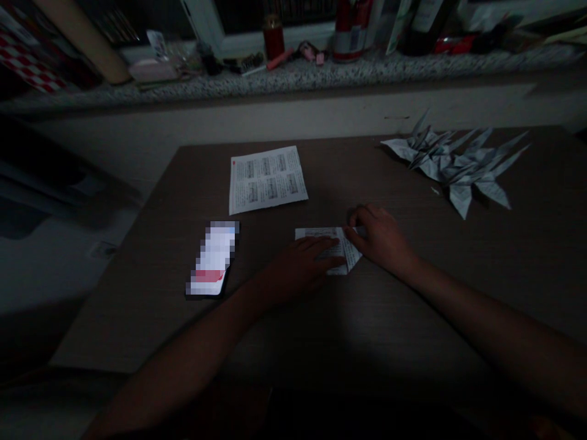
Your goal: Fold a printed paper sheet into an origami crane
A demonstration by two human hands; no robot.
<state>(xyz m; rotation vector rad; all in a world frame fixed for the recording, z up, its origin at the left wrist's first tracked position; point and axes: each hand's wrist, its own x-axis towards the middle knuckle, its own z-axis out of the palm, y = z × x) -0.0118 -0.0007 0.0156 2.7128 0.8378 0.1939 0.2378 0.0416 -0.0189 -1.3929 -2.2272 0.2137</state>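
A printed sheet of paper [352, 255], folded to a slanted point at its right end, lies on the table in front of me. My left hand [305, 266] rests flat across its left part, fingers stretched out and pressing it down. At the right end, my right hand [381, 235] has curled fingers, with thumb and index finger closed at the paper's upper right edge. The left hand covers much of the paper's lower left part.
A phone [213, 260] with a lit, blurred screen lies to the left. Behind it is a flat printed sheet [268, 180]. Several folded paper cranes [458, 162] sit at the back right. Bottles and small items crowd the granite windowsill [312, 74] beyond the table [151, 275].
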